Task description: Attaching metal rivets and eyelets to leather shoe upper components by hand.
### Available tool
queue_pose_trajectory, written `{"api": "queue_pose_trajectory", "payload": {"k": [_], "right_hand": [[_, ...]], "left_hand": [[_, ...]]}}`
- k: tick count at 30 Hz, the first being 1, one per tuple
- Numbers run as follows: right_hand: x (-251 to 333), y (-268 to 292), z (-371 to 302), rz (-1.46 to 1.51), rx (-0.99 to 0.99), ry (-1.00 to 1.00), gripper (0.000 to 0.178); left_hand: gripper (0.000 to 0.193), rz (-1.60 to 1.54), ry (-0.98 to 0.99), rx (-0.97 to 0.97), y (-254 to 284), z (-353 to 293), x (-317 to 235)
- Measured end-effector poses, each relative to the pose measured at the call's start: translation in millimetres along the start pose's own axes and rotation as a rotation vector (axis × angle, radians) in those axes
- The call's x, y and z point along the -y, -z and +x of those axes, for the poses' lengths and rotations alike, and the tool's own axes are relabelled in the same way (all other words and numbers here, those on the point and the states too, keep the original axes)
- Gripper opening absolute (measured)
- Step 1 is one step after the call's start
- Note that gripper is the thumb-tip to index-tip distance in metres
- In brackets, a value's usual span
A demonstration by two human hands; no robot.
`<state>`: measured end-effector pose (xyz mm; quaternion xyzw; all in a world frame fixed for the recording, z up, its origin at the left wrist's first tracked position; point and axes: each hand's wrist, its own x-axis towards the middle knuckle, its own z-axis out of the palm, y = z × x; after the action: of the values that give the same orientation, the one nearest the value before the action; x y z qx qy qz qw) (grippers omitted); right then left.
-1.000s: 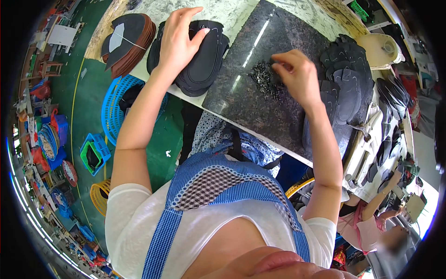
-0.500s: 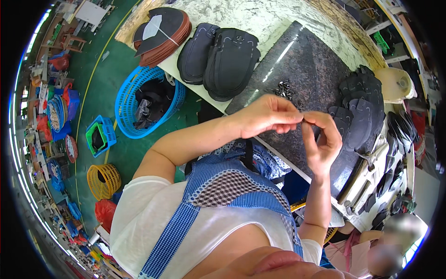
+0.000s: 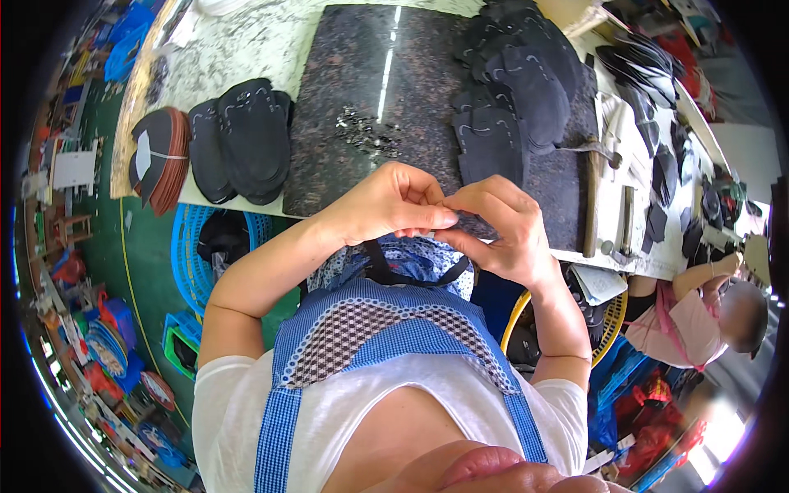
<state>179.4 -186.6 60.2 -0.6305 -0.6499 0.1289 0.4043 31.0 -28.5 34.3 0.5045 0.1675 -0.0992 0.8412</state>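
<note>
My left hand (image 3: 393,204) and my right hand (image 3: 503,226) meet at their fingertips, above the near edge of a dark speckled stone slab (image 3: 329,74). Thumb and fingers are pinched on both sides, and whatever sits between them is too small or hidden to make out. Just beyond the hands, a loose scatter of small shiny metal pieces (image 3: 367,134) lies on the slab. Flat black cut pieces with pale stitch-like marks (image 3: 526,90) are piled on the slab's right part. A similar black stack (image 3: 255,144) lies left of the slab.
A tied bundle of brown-edged pieces (image 3: 170,160) sits at the table's left end. On the right lie wooden-handled tools (image 3: 592,205) and more black pieces (image 3: 664,177). Below the table stand a blue basket (image 3: 193,263) and a yellow basket (image 3: 612,324). Another person (image 3: 682,320) is at the right.
The view has turned, so the table now lies straighter ahead. My hands stay together, fingertips pinched, and appear closer to the slab's near edge.
</note>
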Motion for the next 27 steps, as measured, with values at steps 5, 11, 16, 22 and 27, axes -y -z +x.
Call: {"api": "queue_pose_trajectory", "payload": {"k": [5,11,16,22,27], "right_hand": [[-4.7,11.5,-20.4,0.258,-0.05,-0.139,0.024],[-17.5,4.4,-38.6,0.407,-0.282,-0.209,0.017],[-18.3,16.8,-32.2,0.244,-0.25,-0.308,0.022],[-57.4,-18.4,-41.2,0.491,-0.357,-0.693,0.019],[-60.9,-16.6,-47.5,0.668,-0.454,-0.723,0.02]], "left_hand": [[0.02,-0.031,0.113,0.133,-2.3,9.2,-13.6],[0.02,-0.08,0.121,0.212,-2.8,34.0,-13.2],[0.02,0.045,-0.001,0.082,-6.2,53.1,-8.8],[0.055,1.628,-0.611,-0.685,14.0,90.5,-2.0],[0.044,1.316,-0.661,-0.661,5.5,102.5,6.3]]}}
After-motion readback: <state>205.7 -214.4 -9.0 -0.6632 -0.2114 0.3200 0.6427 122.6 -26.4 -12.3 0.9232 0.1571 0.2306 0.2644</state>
